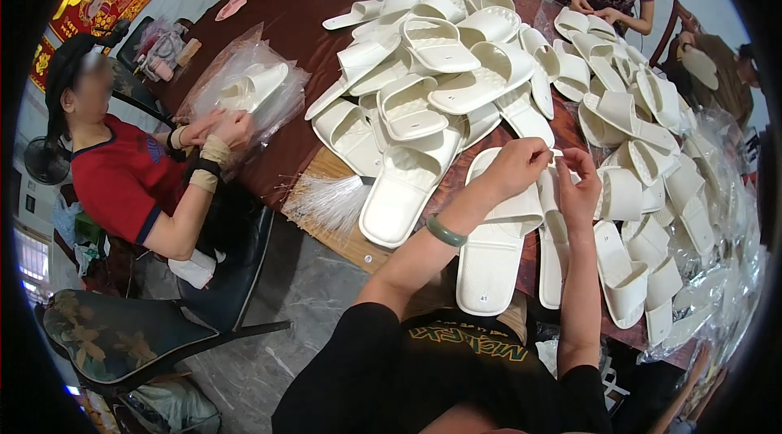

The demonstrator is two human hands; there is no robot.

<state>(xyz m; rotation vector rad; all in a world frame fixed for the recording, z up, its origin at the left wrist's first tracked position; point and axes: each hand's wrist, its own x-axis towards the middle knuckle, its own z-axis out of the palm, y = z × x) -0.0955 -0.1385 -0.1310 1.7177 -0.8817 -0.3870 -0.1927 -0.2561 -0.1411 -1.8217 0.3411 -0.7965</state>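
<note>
Head view, and I'm looking down over a dark brown table [281,23] heaped with cream-white slide slippers. My two hands are up together over the near edge of the table: the left hand [515,165], with a green bangle [445,231] on its wrist, has its fingertips pinched shut, and the right hand [578,190] is pinched just beside it. Whatever sits between the fingertips is too small and pale for me to make out; it may be a thin fastener, but I can't tell. Directly under both hands lies a pair of white slippers [497,251], soles and straps facing me, toes pointing toward my body, resting on the table edge. Beyond them, a big pile of slippers [440,59] rises in the middle of the table, and another spread of slippers [635,157] runs down my right side onto clear plastic bags [721,214]. To the left of the pair, a bundle of thin clear plastic strands [326,199] lies on a wooden board. On my left a person in a red shirt [122,177] sits with both hands at a slipper inside a clear bag [248,88]. At the far end another person's hands [599,10] work at the slippers there.
</note>
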